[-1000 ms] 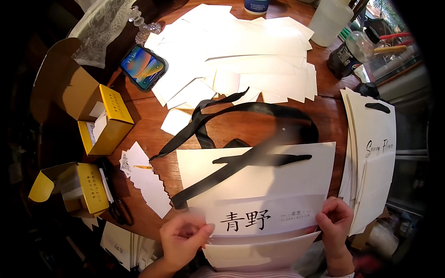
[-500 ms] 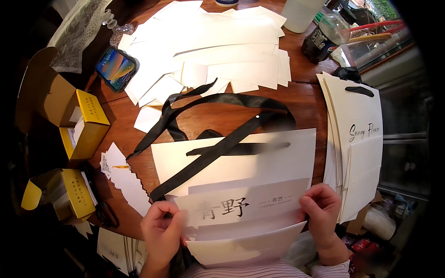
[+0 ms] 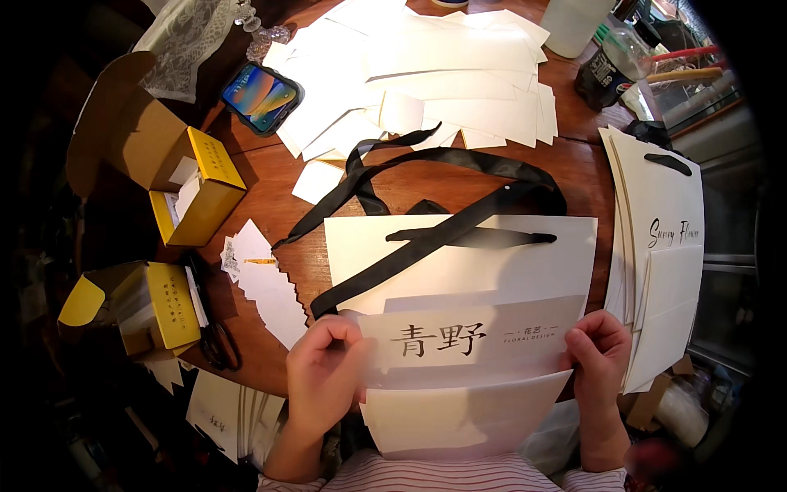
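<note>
A large white paper bag (image 3: 352,250) lies at the table's near edge, its lower part reaching toward my body. Across it runs a pale strip with black characters (image 3: 502,361), stretched out flat. My left hand (image 3: 326,365) pinches the strip's left end between thumb and fingers. The other end is pinched the same way by my right hand (image 3: 601,353). A long black ribbon (image 3: 385,271) loops over the bag's upper part and onto the wood beyond. Whether the strip touches the bag beneath it, I cannot tell.
Many white paper pieces (image 3: 443,53) cover the far table. At left are a phone (image 3: 261,98), two yellow boxes (image 3: 215,168) and a zigzag-edged fan of white slips (image 3: 270,283). To the right stand stacked white bags (image 3: 668,197) and a dark drink bottle (image 3: 607,74).
The whole view has shifted, so the scene sits farther right and slightly higher. Both hands keep their pinch on the strip, which stays over nearly the same part of the bag.
</note>
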Available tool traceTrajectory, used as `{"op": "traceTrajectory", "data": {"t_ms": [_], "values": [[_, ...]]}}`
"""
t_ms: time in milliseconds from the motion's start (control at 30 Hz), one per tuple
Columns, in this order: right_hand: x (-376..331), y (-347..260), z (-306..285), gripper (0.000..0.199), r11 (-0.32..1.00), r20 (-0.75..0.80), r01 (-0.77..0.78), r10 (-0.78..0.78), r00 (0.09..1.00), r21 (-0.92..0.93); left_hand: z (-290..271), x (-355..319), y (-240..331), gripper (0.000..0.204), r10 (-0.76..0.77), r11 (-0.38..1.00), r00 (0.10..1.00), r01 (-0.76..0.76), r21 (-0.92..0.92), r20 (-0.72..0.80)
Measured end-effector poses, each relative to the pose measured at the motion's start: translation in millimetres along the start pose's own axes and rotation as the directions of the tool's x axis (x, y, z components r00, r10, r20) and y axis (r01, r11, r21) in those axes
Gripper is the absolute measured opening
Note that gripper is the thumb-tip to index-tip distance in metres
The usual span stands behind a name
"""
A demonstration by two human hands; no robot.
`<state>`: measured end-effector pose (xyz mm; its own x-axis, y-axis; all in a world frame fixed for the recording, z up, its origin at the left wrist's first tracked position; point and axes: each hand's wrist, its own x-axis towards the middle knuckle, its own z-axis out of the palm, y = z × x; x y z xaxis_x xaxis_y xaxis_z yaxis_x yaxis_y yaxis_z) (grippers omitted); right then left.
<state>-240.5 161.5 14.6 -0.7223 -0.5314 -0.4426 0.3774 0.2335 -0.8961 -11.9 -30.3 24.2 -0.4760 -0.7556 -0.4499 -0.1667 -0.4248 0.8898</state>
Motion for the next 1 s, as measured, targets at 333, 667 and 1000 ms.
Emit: {"op": "traceTrajectory", "data": {"t_ms": [333,667,1000], "values": [[-7.2,-0.6,-4.7,0.008,0.985,0.026,0.078,-0.075,0.997,-0.152,-1.5,1.7,-8.5,0.028,0.000,0.999,0.998,0.002,0.035,-0.057],[-3.5,-9.0,-12.0,0.008,0.974,0.078,-0.108,0.125,0.989,-0.198,5.8,3.4,-4.3,0.055,0.013,0.990,0.989,0.007,0.141,-0.144],[-3.6,-6.9,-11.9,0.007,0.962,0.075,-0.088,0.111,0.991,-0.259,-1.1,1.3,-9.7,0.059,0.021,0.991,0.992,-0.005,0.134,-0.124]]}}
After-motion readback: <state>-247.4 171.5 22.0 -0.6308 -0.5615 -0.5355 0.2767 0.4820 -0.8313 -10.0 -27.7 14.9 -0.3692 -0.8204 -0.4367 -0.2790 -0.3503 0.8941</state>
